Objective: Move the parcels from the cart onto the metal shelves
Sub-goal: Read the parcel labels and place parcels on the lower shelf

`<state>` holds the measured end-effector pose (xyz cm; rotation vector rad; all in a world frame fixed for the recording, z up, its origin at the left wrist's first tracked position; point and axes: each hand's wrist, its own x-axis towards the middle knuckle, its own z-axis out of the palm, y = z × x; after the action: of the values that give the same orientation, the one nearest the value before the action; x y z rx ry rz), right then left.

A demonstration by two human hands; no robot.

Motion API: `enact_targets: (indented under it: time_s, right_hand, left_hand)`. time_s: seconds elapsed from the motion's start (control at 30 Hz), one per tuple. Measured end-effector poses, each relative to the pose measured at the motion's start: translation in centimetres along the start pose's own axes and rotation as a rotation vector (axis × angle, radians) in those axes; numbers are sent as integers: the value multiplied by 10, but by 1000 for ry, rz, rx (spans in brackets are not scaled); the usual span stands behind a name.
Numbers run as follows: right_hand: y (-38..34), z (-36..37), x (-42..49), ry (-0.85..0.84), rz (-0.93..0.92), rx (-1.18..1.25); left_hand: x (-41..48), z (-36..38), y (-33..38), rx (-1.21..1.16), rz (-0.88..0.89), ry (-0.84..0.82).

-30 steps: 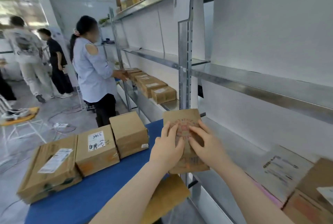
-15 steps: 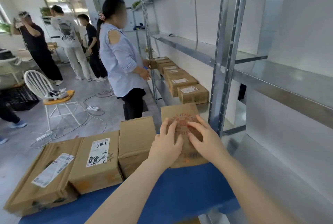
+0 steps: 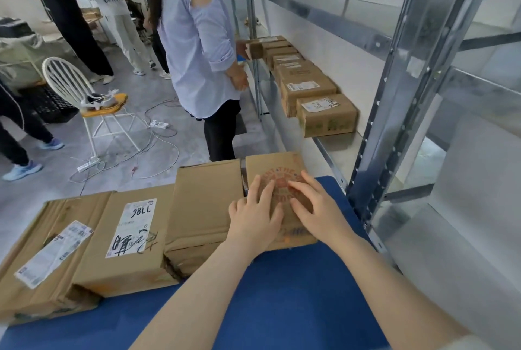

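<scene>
Work at the metal shelves (image 3: 394, 101): I lay both hands on the stamped parcel (image 3: 272, 165), which sits on the blue cart (image 3: 282, 299) as the rightmost of 4 in a row, tight against a plain box (image 3: 205, 200) on its left and near the shelf upright. My left hand (image 3: 255, 217) lies flat on its top with fingers (image 3: 258, 189) spread. My right hand (image 3: 318, 214) lies beside it, fingers (image 3: 310, 183) straight and a little apart. Neither hand curls round an edge, so nothing is gripped yet. I judge the carton small, stiff and fairly light, its dry corrugated faces unlikely to slip, though the contents are unknown and I would treat it gently. Best hold, to my eye: 1 hand on each side face, after sliding it right to open a gap from its neighbour. It is plain brown cardboard with a round red stamp on top, faint blue print by the near edge and a scuffed lower rim. A row of other parcels (image 3: 327, 114) lines a shelf beyond.
</scene>
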<state>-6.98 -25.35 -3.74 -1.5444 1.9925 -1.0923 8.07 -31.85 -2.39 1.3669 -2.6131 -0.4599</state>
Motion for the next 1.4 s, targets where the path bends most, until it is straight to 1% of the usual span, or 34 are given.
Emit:
enact_targets:
  time_s: [0.13, 0.23, 0.37, 0.5, 0.67, 0.73, 0.83, 0.9, 1.0, 1.13, 1.2, 1.23, 1.33, 1.4]
  right_hand:
    - [22, 14, -6, -85, 28, -19]
    - [31, 17, -10, -96, -1, -82]
    - [30, 21, -6, -94, -11, -158]
    - [28, 27, -1, -98, 10, -153]
    - [25, 22, -3, -116, 26, -203]
    - [22, 15, -14, -101, 58, -239]
    - [20, -2, -45, -63, 152, -333]
    - [19, -17, -74, -21, 226, -407]
    - [13, -42, -131, 79, 376, -456]
    - [-8, -71, -232, 276, 548, -547]
    - [-22, -82, -290, 360, 661, -606]
    - [-31, -88, -321, 400, 721, -634]
    - [-61, -101, -422, 512, 911, -707]
    - [-85, -109, -489, 583, 1038, -728]
  left_hand:
    - [-8, 17, -5, 160, 34, -25]
    - [-7, 21, -4, 253, 68, -20]
    - [-3, 21, -3, 253, 27, -13]
    - [0, 21, -4, 256, -8, 8]
    - [0, 21, -4, 253, 17, 17]
    - [-3, 19, -4, 249, 28, 15]
    - [-10, 11, 7, 226, 71, 7]
    - [-18, 4, 25, 203, 153, 12]
    - [-36, -5, 62, 154, 306, 11]
    - [-85, 2, 116, 152, 558, -32]
    - [-119, 14, 144, 115, 728, -34]
    - [-141, 17, 160, 115, 799, -72]
    - [-216, 22, 205, 103, 981, -126]
    - [-269, 18, 236, 64, 1124, -124]
